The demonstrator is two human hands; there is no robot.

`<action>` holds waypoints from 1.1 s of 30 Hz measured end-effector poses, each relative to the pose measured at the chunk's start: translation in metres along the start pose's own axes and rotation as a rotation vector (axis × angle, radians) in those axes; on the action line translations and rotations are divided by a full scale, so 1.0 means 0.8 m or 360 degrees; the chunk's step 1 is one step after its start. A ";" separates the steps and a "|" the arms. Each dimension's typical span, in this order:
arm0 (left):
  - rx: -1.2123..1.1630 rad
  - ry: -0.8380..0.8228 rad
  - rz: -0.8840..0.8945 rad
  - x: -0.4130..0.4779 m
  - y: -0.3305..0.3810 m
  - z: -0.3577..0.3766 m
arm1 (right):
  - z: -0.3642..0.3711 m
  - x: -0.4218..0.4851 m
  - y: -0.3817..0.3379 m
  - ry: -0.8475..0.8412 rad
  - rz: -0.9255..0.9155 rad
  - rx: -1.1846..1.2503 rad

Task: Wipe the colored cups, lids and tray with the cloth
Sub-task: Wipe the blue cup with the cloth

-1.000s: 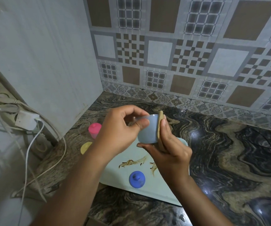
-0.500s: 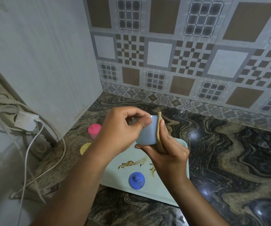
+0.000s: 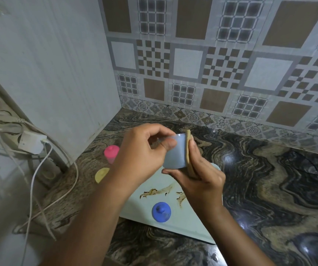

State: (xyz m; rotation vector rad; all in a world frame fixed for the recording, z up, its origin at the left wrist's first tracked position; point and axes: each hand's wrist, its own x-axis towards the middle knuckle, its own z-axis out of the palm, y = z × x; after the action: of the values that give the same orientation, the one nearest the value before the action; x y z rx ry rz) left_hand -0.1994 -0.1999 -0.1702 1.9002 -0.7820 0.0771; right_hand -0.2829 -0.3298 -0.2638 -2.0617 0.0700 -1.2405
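Note:
My left hand (image 3: 141, 156) grips a pale blue cup (image 3: 174, 154) lying on its side in the air above the tray. Against the cup's right end my right hand (image 3: 202, 181) holds a folded tan cloth (image 3: 189, 150), thumb under the cup. Below lies the pale green tray (image 3: 173, 225) with brown smears and a dark blue lid (image 3: 161, 211) on it. Left of the tray, on the counter, stand a pink lidded cup (image 3: 111, 154) and a yellow lid (image 3: 101, 174), partly hidden by my left forearm.
The dark marbled counter (image 3: 269, 179) spreads to the right and ends at the tiled back wall (image 3: 211, 73). A grey side panel (image 3: 49, 73) stands on the left. A white charger (image 3: 32, 142) and loose cables (image 3: 33, 189) hang at the far left.
The blue cup has turned a little between my hands and the cloth stays pressed on its end. My hands have shifted only slightly.

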 end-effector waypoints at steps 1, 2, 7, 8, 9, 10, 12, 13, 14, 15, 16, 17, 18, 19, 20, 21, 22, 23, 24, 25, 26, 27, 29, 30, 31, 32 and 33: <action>-0.0032 0.0016 0.0016 -0.001 0.002 0.002 | 0.000 0.000 -0.002 0.0020 0.0083 0.0070; -0.0120 0.0012 -0.0011 -0.002 0.001 0.002 | -0.001 0.001 -0.007 0.0056 0.0206 0.0202; -0.0606 -0.0137 -0.0375 0.000 -0.016 -0.001 | -0.001 -0.001 -0.021 0.0105 0.0624 0.0764; -0.0627 -0.0106 -0.0400 0.001 -0.015 -0.001 | -0.001 -0.001 -0.017 0.0100 0.0551 0.0668; -0.0634 -0.0075 -0.0407 0.002 -0.013 -0.001 | 0.000 -0.001 -0.017 0.0075 0.0483 0.0501; -0.0580 -0.0050 -0.0383 0.003 -0.012 0.000 | 0.002 -0.001 -0.019 0.0041 0.0394 0.0306; -0.0318 -0.0013 -0.0249 0.003 -0.008 0.001 | 0.004 -0.002 -0.011 -0.0006 0.0070 -0.0002; -0.0186 0.0008 -0.0172 0.002 -0.004 0.003 | 0.004 -0.003 -0.010 -0.0008 -0.0028 -0.0069; -0.0120 0.0021 -0.0112 0.000 -0.002 0.003 | 0.005 -0.004 -0.010 0.0009 -0.0082 -0.0077; -0.0134 0.0026 -0.0086 -0.001 0.001 0.002 | 0.005 -0.005 -0.010 0.0035 -0.0070 -0.0035; -0.0200 0.0013 -0.0095 -0.001 0.001 0.000 | 0.004 -0.004 -0.013 0.0045 0.0010 0.0040; -0.0277 -0.0018 -0.0136 -0.001 0.000 -0.003 | 0.002 -0.002 -0.018 0.0058 0.0135 0.0133; -0.0352 -0.0071 -0.0193 0.000 -0.003 -0.007 | 0.000 -0.001 -0.021 0.0092 0.0279 0.0247; -0.0428 -0.0135 -0.0260 0.001 -0.007 -0.009 | -0.001 -0.001 -0.022 0.0132 0.0390 0.0375; -0.0516 -0.0184 -0.0335 0.002 -0.011 -0.011 | -0.001 -0.001 -0.023 0.0142 0.0443 0.0485; -0.0620 -0.0207 -0.0409 0.002 -0.014 -0.011 | 0.000 -0.002 -0.023 0.0129 0.0452 0.0525; -0.0701 -0.0193 -0.0465 0.003 -0.016 -0.009 | 0.001 -0.001 -0.024 0.0112 0.0432 0.0518; -0.0741 -0.0160 -0.0496 0.005 -0.015 -0.009 | 0.002 0.000 -0.026 0.0102 0.0382 0.0489; -0.0720 -0.0118 -0.0489 0.006 -0.014 -0.009 | 0.001 0.003 -0.027 0.0076 0.0312 0.0408; -0.0617 -0.0085 -0.0434 0.006 -0.013 -0.007 | 0.001 0.003 -0.024 0.0043 0.0198 0.0245; -0.0435 -0.0056 -0.0340 0.005 -0.011 -0.005 | 0.002 0.002 -0.019 0.0019 0.0052 0.0088; -0.0241 -0.0029 -0.0230 0.003 -0.008 -0.003 | 0.002 -0.001 -0.012 0.0014 -0.0064 -0.0014; -0.0062 0.0019 -0.0070 -0.005 0.003 0.003 | 0.001 -0.005 -0.005 0.0025 -0.0044 0.0011; -0.0092 0.0023 -0.0049 -0.007 0.005 0.004 | 0.000 -0.005 -0.007 0.0026 0.0027 0.0088; -0.0163 0.0001 -0.0066 -0.008 0.004 0.003 | -0.001 -0.006 -0.009 0.0041 0.0122 0.0189; -0.0233 -0.0040 -0.0116 -0.006 0.000 0.001 | -0.003 -0.007 -0.011 0.0056 0.0243 0.0322; -0.0289 -0.0093 -0.0179 -0.004 -0.004 -0.003 | -0.004 -0.008 -0.014 0.0086 0.0379 0.0474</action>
State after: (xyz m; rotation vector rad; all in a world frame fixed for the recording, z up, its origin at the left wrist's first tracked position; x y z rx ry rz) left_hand -0.1994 -0.1959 -0.1726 1.7759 -0.6951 -0.1161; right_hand -0.2921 -0.3206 -0.2612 -1.7098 0.1429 -1.0880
